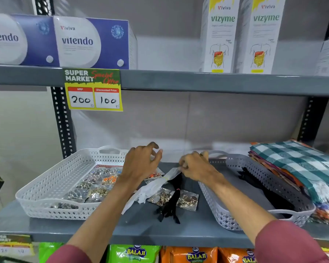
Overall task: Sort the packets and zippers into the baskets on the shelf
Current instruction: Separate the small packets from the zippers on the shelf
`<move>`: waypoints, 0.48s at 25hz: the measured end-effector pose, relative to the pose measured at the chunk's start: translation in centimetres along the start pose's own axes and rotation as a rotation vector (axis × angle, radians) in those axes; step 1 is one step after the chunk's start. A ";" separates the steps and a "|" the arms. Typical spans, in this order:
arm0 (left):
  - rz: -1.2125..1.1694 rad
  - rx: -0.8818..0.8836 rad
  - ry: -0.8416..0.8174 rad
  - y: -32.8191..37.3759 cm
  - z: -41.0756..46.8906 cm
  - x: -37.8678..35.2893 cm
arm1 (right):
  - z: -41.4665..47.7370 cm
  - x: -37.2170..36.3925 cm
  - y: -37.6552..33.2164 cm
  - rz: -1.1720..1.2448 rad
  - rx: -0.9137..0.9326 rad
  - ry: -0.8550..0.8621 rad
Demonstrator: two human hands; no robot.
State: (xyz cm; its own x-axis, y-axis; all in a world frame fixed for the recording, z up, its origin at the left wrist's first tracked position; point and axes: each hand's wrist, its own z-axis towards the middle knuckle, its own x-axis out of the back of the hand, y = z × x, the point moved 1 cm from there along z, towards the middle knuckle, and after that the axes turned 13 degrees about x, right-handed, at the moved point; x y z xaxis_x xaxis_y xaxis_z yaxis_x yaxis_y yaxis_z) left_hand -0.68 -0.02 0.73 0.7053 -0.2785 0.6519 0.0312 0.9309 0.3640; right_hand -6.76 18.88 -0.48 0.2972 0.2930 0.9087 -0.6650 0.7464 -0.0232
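Observation:
A white basket (46, 186) on the left of the grey shelf holds several clear packets (95, 186) of small ornaments. A grey basket (235, 221) on the right holds black zippers (262, 188). Between the baskets lie white zippers (152, 186), a bundle of black zippers (171, 205) and loose packets (188, 201). My left hand (141, 164) hovers over the right end of the white basket, fingers apart, holding nothing. My right hand (196, 166) pinches the far end of the white zippers, close to the grey basket's rim.
Folded checked cloths (296, 168) are stacked right of the grey basket. A price tag (93, 90) hangs from the upper shelf, which carries boxes (91, 42). Snack bags (135, 253) sit below. Black uprights (63, 122) frame the bay.

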 end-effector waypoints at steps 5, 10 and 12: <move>0.008 0.099 -0.263 -1.3 0.2 -2.6 | -1.9 -1.6 0.2 -0.024 -0.015 -0.517; -0.134 0.233 -0.313 -2.2 1.2 -3.6 | -1.5 -2.1 -0.2 -0.041 -0.004 -0.499; -0.185 0.224 -0.347 -2.4 1.0 -3.9 | -1.5 -1.9 0.0 0.043 -0.020 -0.478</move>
State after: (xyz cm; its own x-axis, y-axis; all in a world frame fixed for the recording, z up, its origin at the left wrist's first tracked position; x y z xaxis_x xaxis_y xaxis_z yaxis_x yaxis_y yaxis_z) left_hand -4.26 -1.42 -2.00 0.4215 -0.5337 0.7331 -0.0466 0.7946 0.6053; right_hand -6.33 19.20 -2.86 -0.0819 0.0193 0.9965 -0.6554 0.7522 -0.0684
